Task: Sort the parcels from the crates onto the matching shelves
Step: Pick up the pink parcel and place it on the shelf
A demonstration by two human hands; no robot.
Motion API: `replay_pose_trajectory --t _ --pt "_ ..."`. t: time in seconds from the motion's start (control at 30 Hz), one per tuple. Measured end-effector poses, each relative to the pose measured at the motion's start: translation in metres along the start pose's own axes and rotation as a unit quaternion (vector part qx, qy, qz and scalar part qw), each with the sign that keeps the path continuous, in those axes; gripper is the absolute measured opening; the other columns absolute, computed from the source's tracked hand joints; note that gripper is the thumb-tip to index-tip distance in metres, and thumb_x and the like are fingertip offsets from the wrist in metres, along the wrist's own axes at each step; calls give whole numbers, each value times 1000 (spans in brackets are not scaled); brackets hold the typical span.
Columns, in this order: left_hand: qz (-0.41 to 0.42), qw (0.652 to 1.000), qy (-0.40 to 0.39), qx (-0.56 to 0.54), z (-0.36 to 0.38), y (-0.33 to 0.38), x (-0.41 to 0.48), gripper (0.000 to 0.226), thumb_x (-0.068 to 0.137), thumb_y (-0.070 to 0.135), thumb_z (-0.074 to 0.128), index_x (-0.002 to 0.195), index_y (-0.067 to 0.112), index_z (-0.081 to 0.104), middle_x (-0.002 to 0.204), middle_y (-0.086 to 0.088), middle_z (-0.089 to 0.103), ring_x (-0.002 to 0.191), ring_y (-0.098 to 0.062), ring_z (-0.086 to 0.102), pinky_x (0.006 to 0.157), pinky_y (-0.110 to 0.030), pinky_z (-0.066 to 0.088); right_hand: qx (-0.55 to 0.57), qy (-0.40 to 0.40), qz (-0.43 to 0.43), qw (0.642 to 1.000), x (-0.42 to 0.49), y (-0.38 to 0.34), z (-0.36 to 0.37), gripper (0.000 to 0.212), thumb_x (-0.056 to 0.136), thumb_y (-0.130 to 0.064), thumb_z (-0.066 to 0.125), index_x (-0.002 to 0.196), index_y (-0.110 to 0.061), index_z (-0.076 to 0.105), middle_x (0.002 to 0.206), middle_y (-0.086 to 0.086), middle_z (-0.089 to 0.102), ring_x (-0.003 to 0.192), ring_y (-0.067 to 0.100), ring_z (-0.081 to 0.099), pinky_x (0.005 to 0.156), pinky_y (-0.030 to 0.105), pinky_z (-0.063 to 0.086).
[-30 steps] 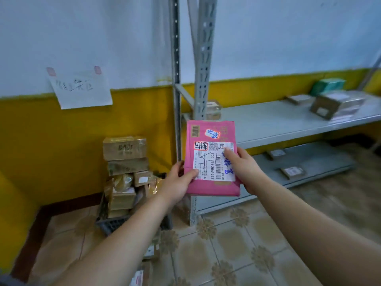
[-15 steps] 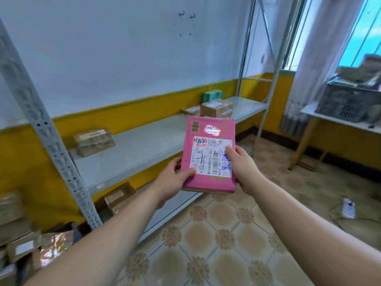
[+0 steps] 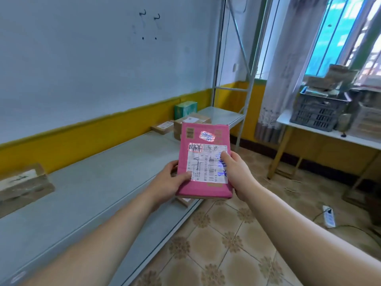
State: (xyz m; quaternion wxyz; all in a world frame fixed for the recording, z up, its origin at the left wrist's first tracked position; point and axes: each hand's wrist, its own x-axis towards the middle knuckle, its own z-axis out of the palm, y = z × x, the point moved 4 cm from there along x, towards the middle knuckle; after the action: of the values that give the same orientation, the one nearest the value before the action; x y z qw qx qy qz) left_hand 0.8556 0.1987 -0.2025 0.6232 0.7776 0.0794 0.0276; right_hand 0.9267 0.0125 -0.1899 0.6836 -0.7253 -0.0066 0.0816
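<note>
Obs, head view. Pink parcel [image 3: 204, 159] is held upright just right of frame centre, face toward the camera, resting on nothing. It is seen against the front edge of the grey shelf [image 3: 92, 193], which runs along the wall from 7 o'clock up to 1 o'clock. The white label [image 3: 206, 164] on its face carries a barcode and blue handwriting; print too blurred to read in full.

Left hand [image 3: 169, 182]: grips the parcel at its 8 o'clock corner, thumb flat on the front at the label's lower corner, fingers behind and out of sight. Right hand [image 3: 237, 170]: grips the 3 o'clock edge, thumb on the label, fingers wrapped round the back. Both forearms bare.

On the shelf:
- taped brown parcel [image 3: 22, 184] at 9 o'clock of frame
- brown carton [image 3: 191, 122] at 12 o'clock of the pink parcel, partly hidden by it
- flat brown packet [image 3: 162, 127] at the carton's 9 o'clock
- green box [image 3: 185, 110] behind the carton, near the wall

A small parcel [image 3: 184, 201] on the lower shelf shows at 6 o'clock of the pink parcel.

At 2 o'clock of frame: white table [image 3: 285, 120] bearing a grey crate [image 3: 317, 114] heaped with cartons. A power strip [image 3: 328, 216] lies on the tiled floor [image 3: 226, 244] at 4 o'clock
</note>
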Motion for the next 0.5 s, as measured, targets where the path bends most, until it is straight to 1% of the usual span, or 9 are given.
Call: replay_pose_trajectory --t 0.07,0.17,0.2,0.23,0.27,0.3,0.37,0.43,0.5 --pt "0 1000 -18 3 2 5 34 59 91 28 64 144 19 37 130 1 57 105 -15 63 86 -31 55 -9 19 -2 1000 30 -5 -3 31 103 -38 49 131 -25 52 99 -4 75 81 16 75 82 43 61" --pt "-2 999 -48 1 15 14 82 57 93 25 62 143 19 35 128 3 55 97 -14 64 59 -19 57 -5 50 1 999 68 -6 -19 27 103 -38 49 127 -26 53 97 -4 76 80 15 75 80 42 61" --pt "-3 998 -56 4 21 15 97 56 94 25 61 143 21 35 129 2 54 95 -13 64 56 -17 56 1 58 5 998 80 -5 -26 27 103 -38 49 126 -26 53 97 -3 76 80 16 75 80 42 61" --pt "0 998 -63 8 28 17 112 57 94 25 61 144 21 34 132 1 53 94 -11 63 69 -22 56 8 66 10 998 93 -4 -33 26 103 -38 49 127 -26 53 97 -3 76 81 17 76 81 43 61" --pt "2 997 -73 11 36 19 127 58 94 25 61 145 21 34 134 0 52 94 -9 63 58 -19 58 15 73 15 997 106 -3 -42 27 103 -38 49 127 -27 52 97 -2 76 81 18 76 82 45 61" --pt "5 996 -84 11 45 21 143 60 93 24 62 146 21 33 137 -1 51 95 -9 63 58 -13 49 20 80 18 996 120 -1 -51 27 103 -38 49 128 -26 51 97 0 76 82 19 76 83 48 61" --pt "6 995 -101 22 63 23 178 65 92 26 64 148 21 31 141 -2 49 105 -13 62 79 -28 58 30 93 18 995 150 1 -70 28 103 -38 49 127 -25 53 98 1 76 85 21 76 85 52 59" --pt "12 992 -111 51 83 29 215 70 90 30 65 150 21 30 145 -3 46 118 -19 57 96 -42 52 29 105 13 994 181 3 -92 26 104 -39 48 125 -26 54 99 0 76 85 21 75 86 52 59" --pt "27 990 -113 78 105 37 254 71 90 34 65 150 20 30 147 -2 44 125 -20 52 104 -45 45 23 112 8 993 216 4 -115 25 104 -39 47 125 -27 52 100 -1 75 84 19 75 85 49 59"
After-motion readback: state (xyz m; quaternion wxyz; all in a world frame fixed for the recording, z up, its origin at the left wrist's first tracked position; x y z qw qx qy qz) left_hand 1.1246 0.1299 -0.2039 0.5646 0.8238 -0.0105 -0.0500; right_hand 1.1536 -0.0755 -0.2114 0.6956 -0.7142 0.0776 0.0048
